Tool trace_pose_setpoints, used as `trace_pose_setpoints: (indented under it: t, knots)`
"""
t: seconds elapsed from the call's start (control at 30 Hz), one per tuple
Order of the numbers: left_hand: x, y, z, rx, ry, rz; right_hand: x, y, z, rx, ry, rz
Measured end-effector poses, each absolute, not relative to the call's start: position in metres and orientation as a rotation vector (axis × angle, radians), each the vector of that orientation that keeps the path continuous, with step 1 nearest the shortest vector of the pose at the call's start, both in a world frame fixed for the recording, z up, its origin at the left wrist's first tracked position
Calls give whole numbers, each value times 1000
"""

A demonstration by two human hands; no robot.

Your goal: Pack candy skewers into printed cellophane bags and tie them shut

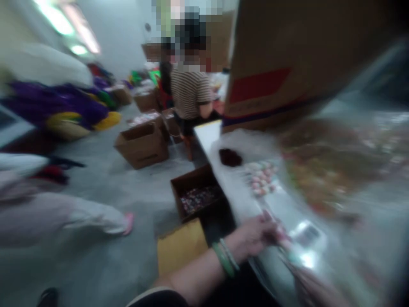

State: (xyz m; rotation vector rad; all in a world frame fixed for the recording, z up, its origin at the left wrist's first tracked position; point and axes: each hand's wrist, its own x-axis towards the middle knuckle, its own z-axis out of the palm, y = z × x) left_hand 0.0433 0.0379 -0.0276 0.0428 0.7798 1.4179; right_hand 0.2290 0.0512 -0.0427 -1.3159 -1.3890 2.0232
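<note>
My left hand [254,235], with green and pale bangles at its wrist, reaches over the table's near edge. Its fingers are closed at a small pinkish item [283,238], too blurred to name. My right hand [311,283] is at the lower right, smeared by motion, close to the same item. Past my left hand, a group of small pink and white pieces [263,177] lies on the plastic-covered table [238,194]. Beside them is a dark reddish pile [230,157]. A shiny clear packet [308,236] lies just beyond my hands.
An open carton [179,200] of small items stands below the table edge, near a yellowish cardboard flap [182,247]. More cartons [143,147] and a person in a striped shirt [191,91] are beyond. Another person's leg [92,213] extends from the left. A large carton [271,55] rises behind the table.
</note>
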Motion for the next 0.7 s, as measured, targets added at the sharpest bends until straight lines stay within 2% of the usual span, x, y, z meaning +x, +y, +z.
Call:
trace_pose_setpoints:
  t: [0.07,0.17,0.27,0.37,0.5,0.7]
  knots:
    - [47,34,-16,38,804,1428,220,45,-27,-1336,-1047,2260]
    - [45,38,-11,58,861,1402,209,51,-23,-1106,-628,2596]
    - [42,52,-19,29,900,1351,210,61,-32,-972,-476,2649]
    - [45,58,-21,-4,944,1305,214,57,-33,-1154,-608,2354]
    - [57,59,-15,36,984,1314,217,49,-23,-1434,-1061,1862]
    - [77,59,-11,96,1003,1268,217,49,-27,-1424,-1612,1260]
